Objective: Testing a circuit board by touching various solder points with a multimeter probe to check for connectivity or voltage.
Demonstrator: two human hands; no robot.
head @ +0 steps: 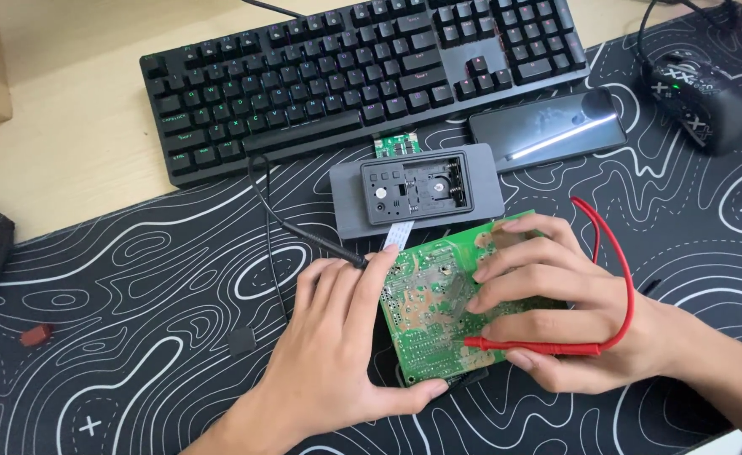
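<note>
Circuit board point(434, 316), green and solder-side up, lies on the black patterned desk mat point(135, 278), pinned between both hands. The left hand point(337, 354) clasps its left edge, thumb under the bottom corner, and holds a black probe point(324, 247) between its fingers. The right hand point(556, 295) spreads its fingers over the board's right half while pinching a red probe point(531, 345) whose tip rests on the board. Just beyond the board sits a grey opened device point(417, 192), then a black keyboard point(362, 67).
</note>
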